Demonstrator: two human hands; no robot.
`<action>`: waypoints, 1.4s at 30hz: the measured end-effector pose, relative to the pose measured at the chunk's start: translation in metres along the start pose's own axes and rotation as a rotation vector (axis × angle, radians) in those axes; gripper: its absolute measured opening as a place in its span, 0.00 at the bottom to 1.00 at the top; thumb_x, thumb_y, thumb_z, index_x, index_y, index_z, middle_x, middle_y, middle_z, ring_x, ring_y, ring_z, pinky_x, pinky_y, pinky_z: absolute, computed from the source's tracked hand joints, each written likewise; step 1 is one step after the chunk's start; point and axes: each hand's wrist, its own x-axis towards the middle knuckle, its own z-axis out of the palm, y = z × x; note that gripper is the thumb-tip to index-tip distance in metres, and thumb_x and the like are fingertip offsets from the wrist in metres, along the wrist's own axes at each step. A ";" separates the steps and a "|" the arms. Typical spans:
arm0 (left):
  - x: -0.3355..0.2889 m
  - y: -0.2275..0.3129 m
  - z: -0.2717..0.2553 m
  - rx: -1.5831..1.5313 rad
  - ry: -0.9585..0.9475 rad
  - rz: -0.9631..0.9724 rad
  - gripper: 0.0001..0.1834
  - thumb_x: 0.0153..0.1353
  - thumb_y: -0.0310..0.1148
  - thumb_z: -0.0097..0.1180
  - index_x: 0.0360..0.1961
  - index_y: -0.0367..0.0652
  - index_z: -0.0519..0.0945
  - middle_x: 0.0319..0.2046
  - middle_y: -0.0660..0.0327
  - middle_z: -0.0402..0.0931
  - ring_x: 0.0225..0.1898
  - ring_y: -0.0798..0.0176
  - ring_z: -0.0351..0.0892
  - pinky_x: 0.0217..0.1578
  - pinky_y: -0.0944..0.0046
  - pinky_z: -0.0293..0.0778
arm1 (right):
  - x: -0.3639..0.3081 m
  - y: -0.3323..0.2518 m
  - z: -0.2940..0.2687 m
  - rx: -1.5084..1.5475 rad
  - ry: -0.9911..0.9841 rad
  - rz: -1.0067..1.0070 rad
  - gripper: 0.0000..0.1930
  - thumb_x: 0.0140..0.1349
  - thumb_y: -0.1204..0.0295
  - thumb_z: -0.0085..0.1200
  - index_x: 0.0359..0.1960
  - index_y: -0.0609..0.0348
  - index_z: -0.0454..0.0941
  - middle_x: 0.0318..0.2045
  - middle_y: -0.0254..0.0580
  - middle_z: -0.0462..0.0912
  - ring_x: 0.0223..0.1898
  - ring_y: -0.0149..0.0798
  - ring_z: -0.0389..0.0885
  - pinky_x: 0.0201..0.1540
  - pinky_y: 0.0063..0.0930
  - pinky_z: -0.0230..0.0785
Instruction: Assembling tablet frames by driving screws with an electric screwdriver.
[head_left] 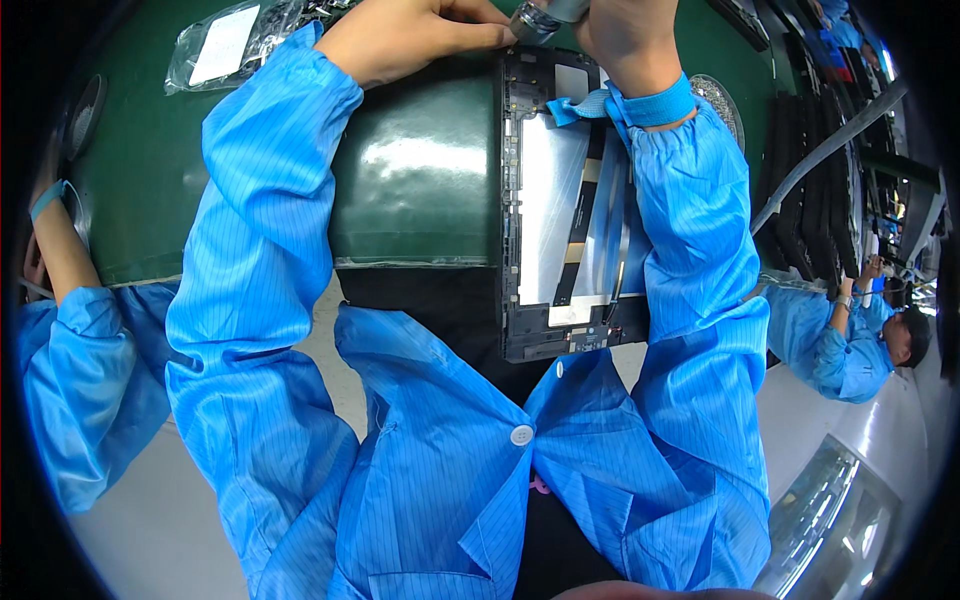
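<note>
An opened flat device frame (pixel 510 200), black-rimmed with a silver plate and dark ribbon strips inside, lies in front of me and juts over the table's near edge. My left hand (pixel 415 38) reaches in beside its far left corner, thumb and fingers drawn together; whatever they pinch is too small to make out. At the top edge of the picture my right hand (pixel 632 45) is closed on a cylindrical tool (pixel 535 22) with a shiny metal end and a grey body. Its fingers are partly cut off by the picture's edge. A blue strap (pixel 660 105) circles the right wrist.
A clear plastic bag (pixel 225 50) with a white label and dark small parts lies at the far left on the green table (pixel 420 190). A round dish of small parts (pixel 715 105) sits beyond my right wrist. Co-workers' blue sleeves (pixel 75 390) show on both sides; dark panels (pixel 810 180) stand at right.
</note>
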 end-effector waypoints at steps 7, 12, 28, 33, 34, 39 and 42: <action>0.000 0.004 -0.005 0.059 -0.009 -0.059 0.09 0.60 0.30 0.62 0.33 0.33 0.85 0.21 0.63 0.80 0.26 0.74 0.72 0.30 0.68 0.71 | 0.003 0.002 0.000 -0.022 -0.034 -0.012 0.09 0.65 0.73 0.49 0.31 0.68 0.76 0.23 0.43 0.78 0.13 0.30 0.71 0.16 0.23 0.63; 0.002 -0.001 -0.004 0.003 -0.011 -0.059 0.09 0.60 0.30 0.62 0.32 0.33 0.84 0.21 0.64 0.78 0.25 0.74 0.70 0.30 0.67 0.70 | 0.000 0.006 0.004 0.021 -0.034 -0.058 0.09 0.65 0.74 0.51 0.30 0.68 0.76 0.21 0.42 0.77 0.13 0.30 0.70 0.16 0.23 0.63; 0.001 -0.027 -0.008 0.176 -0.034 0.044 0.13 0.67 0.32 0.57 0.44 0.31 0.81 0.30 0.59 0.82 0.33 0.70 0.77 0.40 0.67 0.73 | 0.000 0.006 0.014 -0.042 0.046 -0.032 0.07 0.66 0.74 0.56 0.33 0.65 0.77 0.17 0.36 0.77 0.12 0.27 0.72 0.14 0.22 0.62; -0.088 0.058 0.052 0.603 0.556 0.007 0.09 0.69 0.32 0.53 0.41 0.35 0.78 0.26 0.45 0.77 0.26 0.43 0.78 0.24 0.48 0.72 | 0.001 0.014 -0.006 -0.117 0.010 -0.010 0.07 0.65 0.72 0.59 0.37 0.65 0.78 0.17 0.34 0.76 0.12 0.27 0.72 0.13 0.21 0.60; -0.120 0.063 0.080 1.077 0.484 0.105 0.13 0.69 0.36 0.54 0.38 0.34 0.76 0.22 0.44 0.77 0.25 0.42 0.81 0.22 0.48 0.73 | -0.001 0.009 -0.006 -0.117 0.017 0.003 0.08 0.65 0.72 0.59 0.38 0.65 0.78 0.17 0.34 0.76 0.12 0.27 0.72 0.13 0.21 0.60; -0.169 0.074 0.178 -0.420 0.483 -0.521 0.32 0.70 0.39 0.56 0.64 0.33 0.55 0.37 0.47 0.83 0.32 0.64 0.82 0.34 0.68 0.76 | 0.000 -0.014 -0.001 0.050 0.024 -0.003 0.12 0.64 0.72 0.61 0.45 0.66 0.78 0.23 0.37 0.79 0.16 0.30 0.77 0.17 0.23 0.67; -0.157 0.071 0.191 -0.660 0.641 -0.375 0.28 0.72 0.31 0.52 0.66 0.33 0.54 0.47 0.51 0.79 0.46 0.69 0.77 0.45 0.71 0.73 | -0.003 -0.038 -0.016 -0.018 0.141 -0.082 0.10 0.62 0.74 0.61 0.42 0.65 0.79 0.23 0.37 0.80 0.15 0.30 0.77 0.16 0.23 0.67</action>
